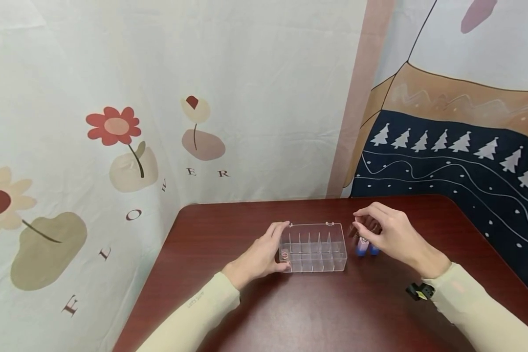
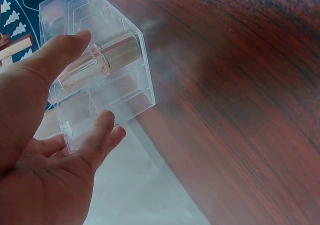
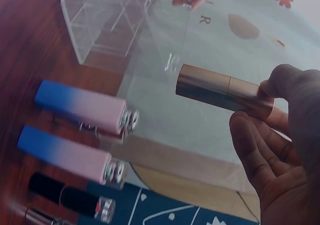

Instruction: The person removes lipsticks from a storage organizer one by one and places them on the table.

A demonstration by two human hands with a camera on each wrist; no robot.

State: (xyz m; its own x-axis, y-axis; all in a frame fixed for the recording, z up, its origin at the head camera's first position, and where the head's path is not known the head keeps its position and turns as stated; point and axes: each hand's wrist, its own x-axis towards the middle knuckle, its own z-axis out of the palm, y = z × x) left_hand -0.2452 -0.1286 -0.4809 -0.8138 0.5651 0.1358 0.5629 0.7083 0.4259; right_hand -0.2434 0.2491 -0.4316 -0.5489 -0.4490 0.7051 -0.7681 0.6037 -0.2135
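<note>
A clear plastic box with many compartments [image 1: 317, 256] stands on the table with its lid raised at the back. My left hand [image 1: 260, 252] grips the box's left end, the thumb on one side and the fingers on the other. Clear-capped lipstick tubes [image 2: 120, 52] sit in the compartments by that hand. To the right of the box, my right hand [image 1: 393, 239] pinches a gold lipstick tube [image 3: 222, 91] between thumb and fingers, above the table. Below it stand a pink-and-blue lipstick [image 3: 82, 105] and a second pink-and-blue lipstick [image 3: 65, 154].
A black lipstick tube [image 3: 72, 196] and a partly visible shiny tube [image 3: 42, 216] stand beside the pink-and-blue ones. The dark red wooden table [image 1: 229, 230] meets a printed cloth [image 1: 268, 98] at the back and left. A navy cloth with white trees [image 1: 457, 161] hangs at the right.
</note>
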